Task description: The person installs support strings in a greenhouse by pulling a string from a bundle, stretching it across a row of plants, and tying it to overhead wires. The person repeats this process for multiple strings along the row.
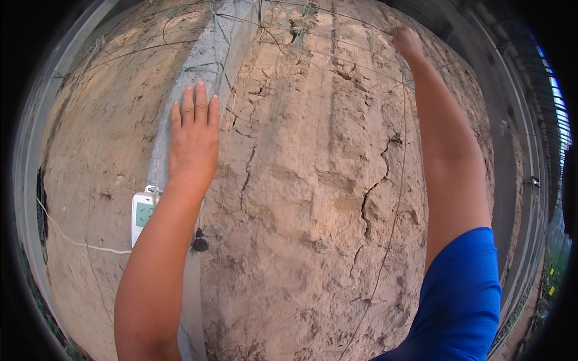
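My left hand [195,139] lies flat against a grey concrete post [201,54], its fingers stretched upward and slightly apart. Just above the fingertips, green twine [208,66] is wound round the post. High on the right, my right hand [407,43] is closed with curled fingers, up against the cracked earthen wall [313,198]. A thin wire [361,20] runs across to its fingers; whether they grip it, or something else, is too small to tell. Partly behind my left forearm hangs a white device with a small screen [142,213].
A white cord [84,244] leads left from the device. A small dark lump [200,241] hangs beside the post. One thin string [394,225] trails down the wall. At the right edge stand metal framing [522,162] and some greenery [555,271].
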A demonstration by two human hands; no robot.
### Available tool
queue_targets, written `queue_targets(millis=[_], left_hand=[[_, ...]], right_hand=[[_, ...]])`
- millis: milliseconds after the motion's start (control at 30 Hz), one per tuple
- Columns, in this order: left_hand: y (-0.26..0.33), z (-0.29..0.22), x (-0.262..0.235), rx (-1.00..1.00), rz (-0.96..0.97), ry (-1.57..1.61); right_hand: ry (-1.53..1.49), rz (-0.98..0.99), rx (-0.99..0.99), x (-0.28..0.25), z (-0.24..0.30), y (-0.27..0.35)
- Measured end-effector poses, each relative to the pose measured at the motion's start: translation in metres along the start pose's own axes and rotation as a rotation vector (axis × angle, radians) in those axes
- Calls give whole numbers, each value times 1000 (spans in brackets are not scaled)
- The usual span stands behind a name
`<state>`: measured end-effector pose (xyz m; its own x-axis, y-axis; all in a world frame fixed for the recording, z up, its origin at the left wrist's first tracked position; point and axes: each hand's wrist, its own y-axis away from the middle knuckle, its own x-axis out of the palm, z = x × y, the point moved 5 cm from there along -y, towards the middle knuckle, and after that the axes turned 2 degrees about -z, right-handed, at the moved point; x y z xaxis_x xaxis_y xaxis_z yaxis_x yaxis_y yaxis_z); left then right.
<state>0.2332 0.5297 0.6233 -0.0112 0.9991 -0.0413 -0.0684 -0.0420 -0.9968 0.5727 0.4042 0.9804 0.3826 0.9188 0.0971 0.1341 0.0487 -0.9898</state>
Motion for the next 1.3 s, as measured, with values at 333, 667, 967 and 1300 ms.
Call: queue_targets(millis=[333,667,967,1300], left_hand=[[-1,2,2,-16,-59,84],[0,2,-2,-14,-76,114],[0,2,0,-19,-73,104],[-1,5,3,-27,-78,108]], right_hand=[[-27,-122,122,-1,-4,2],[118,6,-162,10,7,4],[295,15,-210,-8,27,16],[-291,64,320,-19,-87,72]])
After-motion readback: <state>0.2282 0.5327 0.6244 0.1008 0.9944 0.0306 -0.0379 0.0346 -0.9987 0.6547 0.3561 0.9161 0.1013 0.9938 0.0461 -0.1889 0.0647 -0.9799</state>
